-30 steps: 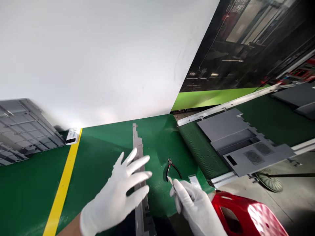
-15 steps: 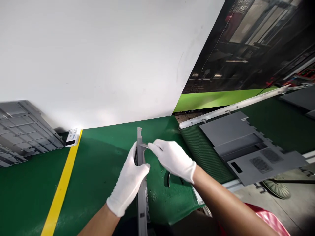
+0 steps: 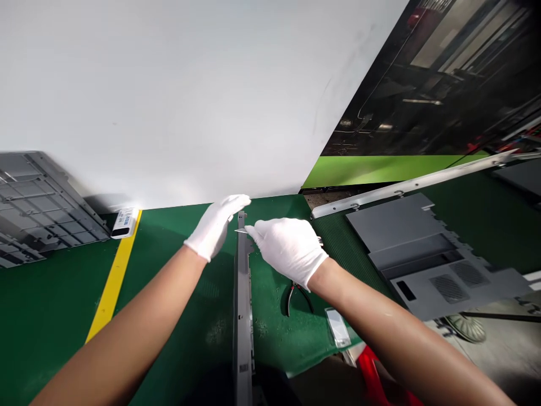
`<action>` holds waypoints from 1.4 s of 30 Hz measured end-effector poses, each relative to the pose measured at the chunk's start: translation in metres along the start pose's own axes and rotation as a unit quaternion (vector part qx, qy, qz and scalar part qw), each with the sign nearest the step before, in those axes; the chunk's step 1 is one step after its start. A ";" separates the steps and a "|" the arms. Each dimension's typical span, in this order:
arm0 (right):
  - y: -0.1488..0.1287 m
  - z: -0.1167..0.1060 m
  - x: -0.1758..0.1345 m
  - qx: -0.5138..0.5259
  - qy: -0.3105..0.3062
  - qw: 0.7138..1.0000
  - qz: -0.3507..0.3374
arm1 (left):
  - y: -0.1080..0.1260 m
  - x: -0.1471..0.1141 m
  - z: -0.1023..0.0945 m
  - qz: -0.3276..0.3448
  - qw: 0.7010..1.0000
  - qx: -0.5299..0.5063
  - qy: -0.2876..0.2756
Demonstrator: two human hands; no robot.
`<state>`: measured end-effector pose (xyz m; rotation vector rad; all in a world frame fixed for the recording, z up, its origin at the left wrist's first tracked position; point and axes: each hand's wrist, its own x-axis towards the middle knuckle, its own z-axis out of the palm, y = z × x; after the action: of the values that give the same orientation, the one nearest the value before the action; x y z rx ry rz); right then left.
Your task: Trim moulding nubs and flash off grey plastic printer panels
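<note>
Several things are surrounding the long grey part (image 3: pixel 243 293), which is showing its narrow side in the middle of the green table (image 3: pixel 169 287) in the head view. Pliers (image 3: pixel 289 301) are lying just right of it, their head partly hidden by the right hand (image 3: pixel 289 248), and a white card (image 3: pixel 337 324) is resting near the table's near right edge. Farther right, a conveyor (image 3: pixel 346 256) is carrying a grey panel (image 3: pixel 395 228); at far left a ribbed panel (image 3: pixel 38 197) and a labelled white box (image 3: pixel 125 223) are standing by the white wall (image 3: pixel 169 101), which is bounding the far edge. The right hand is pinching a small blade (image 3: pixel 241 230) across the part's far end; the left hand (image 3: pixel 213 228) is stretching its fingers beside that end, contact impossible to tell. The hands are staying apart, and green surface is stretching between the part and the yellow stripe (image 3: pixel 113 285).
</note>
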<state>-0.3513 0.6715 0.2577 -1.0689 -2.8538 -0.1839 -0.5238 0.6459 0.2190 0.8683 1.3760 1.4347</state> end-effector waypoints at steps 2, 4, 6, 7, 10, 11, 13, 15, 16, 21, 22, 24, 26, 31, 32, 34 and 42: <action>0.000 -0.001 -0.001 -0.001 -0.002 1.000 0.000 | -0.001 0.017 0.003 -0.028 0.995 0.026 -0.093; 0.002 -0.004 -0.002 -0.005 -0.011 1.000 -0.002 | -0.004 0.025 0.006 -0.047 0.984 0.054 -0.163; 0.004 -0.007 -0.004 -0.013 -0.024 1.000 -0.012 | -0.007 0.025 0.009 -0.043 0.981 0.068 -0.178; 0.005 -0.009 -0.005 -0.016 -0.031 0.999 -0.017 | -0.007 0.024 0.010 -0.038 0.981 0.071 -0.174; 0.002 -0.013 -0.010 -0.012 -0.040 0.999 -0.022 | -0.008 0.021 0.010 -0.048 0.983 0.068 -0.165; 0.000 -0.013 -0.013 -0.005 -0.037 0.999 -0.018 | -0.008 0.021 0.009 -0.058 0.983 0.063 -0.162; -0.006 -0.011 -0.018 0.013 -0.027 0.999 -0.010 | -0.010 0.021 0.006 -0.069 0.983 0.056 -0.159; -0.011 -0.007 -0.022 0.023 -0.014 1.000 -0.002 | -0.011 0.020 0.003 -0.069 0.983 0.058 -0.163; -0.012 -0.005 -0.023 0.024 -0.009 1.000 -0.001 | -0.011 0.020 0.002 -0.067 0.982 0.062 -0.167; -0.003 0.004 -0.014 0.007 0.008 0.999 0.030 | -0.003 0.015 0.004 -0.016 0.979 0.118 -0.164; -0.001 0.004 -0.011 0.004 0.010 0.999 0.035 | -0.001 0.014 0.004 0.000 0.978 0.134 -0.161; 0.002 0.003 -0.009 -0.001 0.009 0.999 0.032 | 0.001 0.013 0.005 0.016 0.975 0.152 -0.160; 0.003 0.001 -0.008 -0.006 0.000 1.000 0.017 | 0.002 0.013 0.006 0.007 0.976 0.147 -0.158; 0.003 -0.005 -0.011 -0.014 -0.018 1.000 -0.009 | 0.000 0.012 0.007 -0.028 0.982 0.101 -0.155; 0.002 -0.006 -0.012 -0.016 -0.024 0.999 -0.013 | -0.001 0.012 0.008 -0.031 0.983 0.095 -0.155; 0.002 -0.009 -0.012 -0.019 -0.039 0.999 -0.020 | -0.002 0.013 0.008 -0.034 0.983 0.086 -0.156; 0.003 -0.015 -0.012 -0.021 -0.078 0.997 -0.015 | -0.007 0.016 0.005 -0.031 0.982 0.083 -0.167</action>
<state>-0.3398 0.6636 0.2712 -1.0952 -3.0188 -0.1694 -0.5229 0.6622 0.2108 1.1099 1.2641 1.0786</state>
